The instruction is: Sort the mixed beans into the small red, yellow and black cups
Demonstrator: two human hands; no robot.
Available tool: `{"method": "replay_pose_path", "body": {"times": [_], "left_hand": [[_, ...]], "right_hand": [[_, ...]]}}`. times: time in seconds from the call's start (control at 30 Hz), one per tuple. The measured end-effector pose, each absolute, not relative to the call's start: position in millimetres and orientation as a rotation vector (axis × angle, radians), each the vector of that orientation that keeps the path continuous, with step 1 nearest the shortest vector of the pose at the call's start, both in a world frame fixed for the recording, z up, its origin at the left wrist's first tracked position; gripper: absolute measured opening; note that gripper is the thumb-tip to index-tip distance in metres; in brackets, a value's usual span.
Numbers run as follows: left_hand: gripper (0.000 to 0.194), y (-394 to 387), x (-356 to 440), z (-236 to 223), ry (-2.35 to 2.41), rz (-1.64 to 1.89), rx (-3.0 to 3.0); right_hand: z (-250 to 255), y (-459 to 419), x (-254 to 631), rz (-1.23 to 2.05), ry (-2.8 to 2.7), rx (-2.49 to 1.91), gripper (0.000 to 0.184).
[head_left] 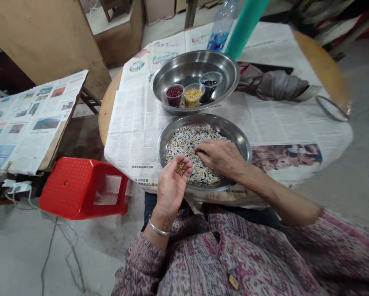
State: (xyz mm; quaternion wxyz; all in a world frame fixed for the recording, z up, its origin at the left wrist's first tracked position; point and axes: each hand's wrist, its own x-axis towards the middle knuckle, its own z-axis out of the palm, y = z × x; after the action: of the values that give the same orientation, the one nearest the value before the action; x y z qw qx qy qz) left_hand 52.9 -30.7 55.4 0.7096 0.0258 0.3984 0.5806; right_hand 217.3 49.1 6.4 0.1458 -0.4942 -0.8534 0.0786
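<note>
Yellow kernels (181,168) cupped in the half-open left hand (173,181) at the front-left rim of the nearer basin (235,133) could be spilled into its mixed grains (184,139) by a tilt, while whether anything is pinched by the right hand's (221,156) bunched fingers inside it cannot be told

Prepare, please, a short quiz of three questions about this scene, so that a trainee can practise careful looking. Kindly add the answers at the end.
1. Multiple choice: what colour are the kernels lying on the upturned left hand?
a) red
b) yellow
c) black

2. True or false: the right hand is inside the far basin.

3. Count: how many clear cups stand in the far basin?

Key:
1. b) yellow.
2. False; it is at the near basin, with its fingertips at the mixed grains.
3. Three.
</note>
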Motion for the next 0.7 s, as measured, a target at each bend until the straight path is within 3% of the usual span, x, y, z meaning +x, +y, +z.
{"method": "replay_pose_path", "body": {"times": [0.23, 0.43, 0.7], "left_hand": [[0.02, -30.7, 53.0, 52.5, 0.91, 1.266, 0.077], [0.022, -29.7, 52.2, 50.9, 0.92, 1.212, 0.121], [0.019, -30.7, 51.1, 56.4, 0.931, 1.216, 0.132]], "right_hand": [[21.7, 38.4, 222.8, 0.45, -2.153, -1.539, 0.029], [53.7, 32.2, 210.8, 1.044, -1.993, -1.319, 0.022], [32.2, 69.8, 220.3, 0.713, -1.991, -1.512, 0.023]]}}
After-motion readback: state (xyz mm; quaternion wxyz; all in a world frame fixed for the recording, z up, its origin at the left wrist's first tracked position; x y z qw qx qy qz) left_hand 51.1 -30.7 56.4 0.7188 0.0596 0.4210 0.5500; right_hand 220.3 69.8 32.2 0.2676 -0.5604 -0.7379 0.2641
